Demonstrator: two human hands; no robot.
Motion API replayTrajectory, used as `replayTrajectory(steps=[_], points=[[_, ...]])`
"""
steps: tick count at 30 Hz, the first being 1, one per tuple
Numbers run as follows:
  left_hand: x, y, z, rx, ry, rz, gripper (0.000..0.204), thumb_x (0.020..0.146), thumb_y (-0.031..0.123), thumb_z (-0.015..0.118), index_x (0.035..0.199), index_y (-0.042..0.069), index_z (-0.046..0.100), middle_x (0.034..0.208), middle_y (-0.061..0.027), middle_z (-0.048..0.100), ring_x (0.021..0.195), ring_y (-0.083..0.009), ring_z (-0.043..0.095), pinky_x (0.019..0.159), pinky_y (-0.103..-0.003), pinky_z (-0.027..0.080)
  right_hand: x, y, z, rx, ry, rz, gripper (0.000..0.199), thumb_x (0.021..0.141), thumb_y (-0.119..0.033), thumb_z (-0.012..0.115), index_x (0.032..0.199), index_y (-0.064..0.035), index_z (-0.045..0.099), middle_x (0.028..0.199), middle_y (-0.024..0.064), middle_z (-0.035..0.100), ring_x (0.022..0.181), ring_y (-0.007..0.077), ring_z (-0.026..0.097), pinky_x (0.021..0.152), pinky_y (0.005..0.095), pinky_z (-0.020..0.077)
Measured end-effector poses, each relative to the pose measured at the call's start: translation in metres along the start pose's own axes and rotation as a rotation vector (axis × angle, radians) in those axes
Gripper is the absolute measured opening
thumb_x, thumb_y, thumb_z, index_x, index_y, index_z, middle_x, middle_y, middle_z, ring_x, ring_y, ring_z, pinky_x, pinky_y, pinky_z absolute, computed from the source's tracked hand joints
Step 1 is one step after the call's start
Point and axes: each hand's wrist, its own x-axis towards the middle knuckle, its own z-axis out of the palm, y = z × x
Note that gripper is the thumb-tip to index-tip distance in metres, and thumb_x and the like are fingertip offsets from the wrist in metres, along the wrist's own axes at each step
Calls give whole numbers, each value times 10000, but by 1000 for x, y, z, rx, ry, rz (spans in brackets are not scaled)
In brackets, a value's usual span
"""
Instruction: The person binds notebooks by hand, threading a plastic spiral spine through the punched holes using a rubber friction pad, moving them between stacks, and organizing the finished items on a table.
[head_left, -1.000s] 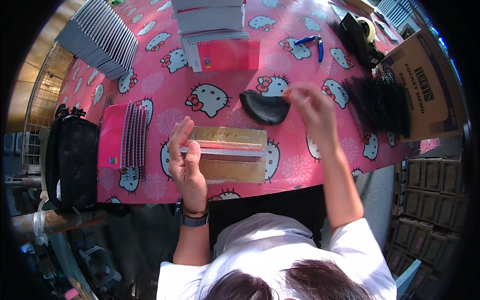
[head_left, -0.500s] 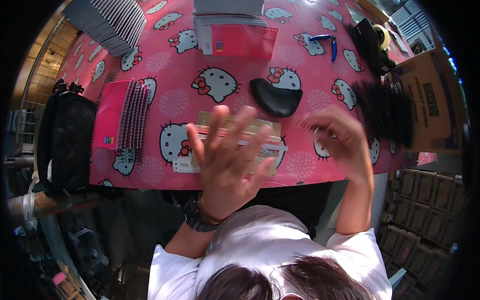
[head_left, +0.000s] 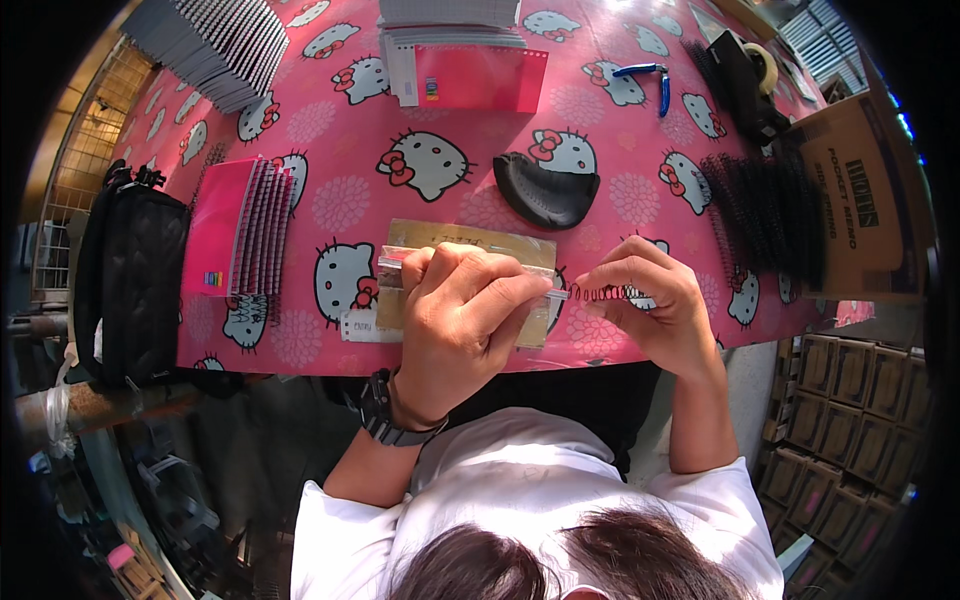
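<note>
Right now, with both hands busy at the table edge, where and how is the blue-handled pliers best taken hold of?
Grip the blue-handled pliers by the two blue handles together, coming from above. They lie flat on the pink tablecloth, apart from other things, with free space around the handles. The metal nose is thin and gives less to hold.

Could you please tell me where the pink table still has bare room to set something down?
Bare cloth lies between the pink notebook stack and black pouch, and between the pouch and the blue pliers. The near edge is crowded by the left hand, right hand and tan pad.
</note>
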Motion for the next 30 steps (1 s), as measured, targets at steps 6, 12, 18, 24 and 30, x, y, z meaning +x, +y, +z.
replayTrajectory(steps=[6, 12, 18, 24, 30], points=[[-2, -4, 2, -6, 20, 30, 199, 727, 120, 762, 910, 177, 708, 877, 49, 646, 843, -161, 561, 828, -361, 335, -3, 0, 2, -36, -57, -50, 329, 751, 38, 699, 1065, -57, 679, 820, 63, 597, 774, 238, 597, 645, 317, 481], [1, 1, -1, 66, -70, 56, 282, 727, 163, 760, 998, 188, 684, 925, 58, 636, 875, -152, 559, 861, -415, 315, 1, -12, -8, -50, -129, 64, 501, 793, 4, 659, 1280, -73, 569, 776, 118, 597, 708, 260, 607, 658, 330, 493], [3, 3, 2, 60, -102, 67, 250, 741, 205, 755, 979, 201, 680, 919, 64, 600, 889, -145, 552, 847, -414, 314, 4, -3, -10, 6, -241, 124, 560, 837, -38, 650, 1372, -85, 491, 747, 142, 610, 627, 271, 613, 630, 331, 506], [8, 6, 1, 215, -174, 64, 188, 812, 380, 695, 903, 216, 692, 867, 41, 568, 822, -166, 537, 835, -389, 308, 47, 35, -11, -458, 66, 421, 416, 859, -111, 684, 1252, -60, 555, 816, 135, 650, 741, 254, 655, 659, 346, 512], [4, -7, 0, 103, -228, 205, 249, 812, 447, 673, 952, 241, 677, 857, 58, 541, 805, -150, 534, 818, -381, 313, 60, 62, 11, -190, 140, 334, 325, 872, -245, 673, 1138, -73, 598, 933, 133, 636, 783, 276, 639, 770, 382, 507]])
